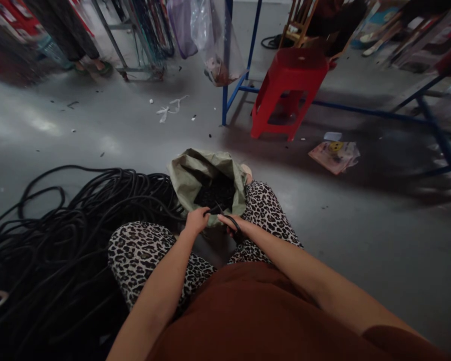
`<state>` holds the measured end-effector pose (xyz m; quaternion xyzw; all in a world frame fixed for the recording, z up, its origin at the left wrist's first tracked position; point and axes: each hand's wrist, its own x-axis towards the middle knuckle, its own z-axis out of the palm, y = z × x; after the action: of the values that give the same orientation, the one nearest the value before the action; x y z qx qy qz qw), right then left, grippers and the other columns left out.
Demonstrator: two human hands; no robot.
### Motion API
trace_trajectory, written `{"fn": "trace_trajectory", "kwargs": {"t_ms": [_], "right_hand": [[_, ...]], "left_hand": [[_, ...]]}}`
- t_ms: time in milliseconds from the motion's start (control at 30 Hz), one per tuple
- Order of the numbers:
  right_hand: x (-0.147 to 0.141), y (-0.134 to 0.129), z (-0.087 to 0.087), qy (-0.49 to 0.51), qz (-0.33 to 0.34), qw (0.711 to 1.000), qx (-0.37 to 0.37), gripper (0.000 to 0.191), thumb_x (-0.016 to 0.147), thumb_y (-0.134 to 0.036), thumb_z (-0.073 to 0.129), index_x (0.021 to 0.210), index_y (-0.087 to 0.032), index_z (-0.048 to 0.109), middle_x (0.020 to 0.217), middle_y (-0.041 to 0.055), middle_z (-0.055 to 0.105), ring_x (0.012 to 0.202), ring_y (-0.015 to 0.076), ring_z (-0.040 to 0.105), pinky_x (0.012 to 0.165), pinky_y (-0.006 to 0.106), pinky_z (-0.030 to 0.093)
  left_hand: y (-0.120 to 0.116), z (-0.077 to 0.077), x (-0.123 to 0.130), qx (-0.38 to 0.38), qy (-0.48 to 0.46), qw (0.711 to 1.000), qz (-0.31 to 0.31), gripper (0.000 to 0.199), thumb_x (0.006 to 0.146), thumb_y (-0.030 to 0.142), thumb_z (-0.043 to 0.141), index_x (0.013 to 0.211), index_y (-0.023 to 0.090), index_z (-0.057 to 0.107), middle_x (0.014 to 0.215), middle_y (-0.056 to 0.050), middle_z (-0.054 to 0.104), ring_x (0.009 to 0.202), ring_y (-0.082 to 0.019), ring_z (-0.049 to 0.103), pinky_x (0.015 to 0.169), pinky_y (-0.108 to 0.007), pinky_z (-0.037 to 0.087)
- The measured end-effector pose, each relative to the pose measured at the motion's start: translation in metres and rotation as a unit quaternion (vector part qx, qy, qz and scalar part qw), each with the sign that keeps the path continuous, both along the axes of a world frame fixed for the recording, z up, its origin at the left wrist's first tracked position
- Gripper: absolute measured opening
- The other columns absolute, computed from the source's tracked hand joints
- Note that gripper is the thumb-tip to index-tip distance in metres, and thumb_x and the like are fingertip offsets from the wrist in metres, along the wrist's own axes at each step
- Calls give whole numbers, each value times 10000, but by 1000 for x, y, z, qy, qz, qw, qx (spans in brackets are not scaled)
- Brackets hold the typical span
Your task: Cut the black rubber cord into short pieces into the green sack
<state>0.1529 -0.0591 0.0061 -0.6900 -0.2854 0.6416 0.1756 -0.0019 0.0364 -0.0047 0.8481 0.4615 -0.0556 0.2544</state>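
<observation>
Closed round the end part of a black cord (210,211), my left hand (196,220) is just over the near rim of a green woven sack (182,175). Black-handled scissors (234,224) are gripped in my right hand (231,224), their blades pointing up and left at the cord's end. Whether the blades touch the cord is too small to tell. Inside the sack lies a heap of small dark pieces (218,193). The sack stands open between my knees.
A big tangle of black cord (78,225) spreads over the floor on the left. Ahead are a red plastic stool (285,90), a blue metal frame (225,100) with hanging plastic bags (214,45), and a flat printed bag (334,155). A person's legs (67,30) show at the upper left.
</observation>
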Motion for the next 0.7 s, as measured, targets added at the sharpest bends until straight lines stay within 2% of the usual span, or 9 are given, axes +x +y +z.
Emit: {"fn": "trace_trajectory", "kwargs": {"t_ms": [233,500,700], "right_hand": [[0,0,-1,-14,-11,1000,-5,564,837,-606,402,1085,-129,573,486,-9,502,368,113,486,398,194,384],[0,0,-3,-37,31,999,7,546,837,-604,415,955,-98,585,495,3,513,431,117,524,440,182,404],[2,0,-8,-22,39,999,16,585,821,-627,416,1033,-103,565,512,6,523,437,127,537,428,185,404]], "left_hand": [[-1,2,1,-16,15,1000,-12,363,824,309,455,1153,228,587,1133,-33,633,1043,-172,566,911,-260,404],[-1,1,1,-25,24,999,-29,363,825,314,449,1151,237,590,1146,-25,627,1056,-164,558,915,-251,395],[-1,3,3,-39,29,998,-26,367,827,307,448,1159,233,585,1152,-28,624,1068,-167,550,916,-257,393]]}}
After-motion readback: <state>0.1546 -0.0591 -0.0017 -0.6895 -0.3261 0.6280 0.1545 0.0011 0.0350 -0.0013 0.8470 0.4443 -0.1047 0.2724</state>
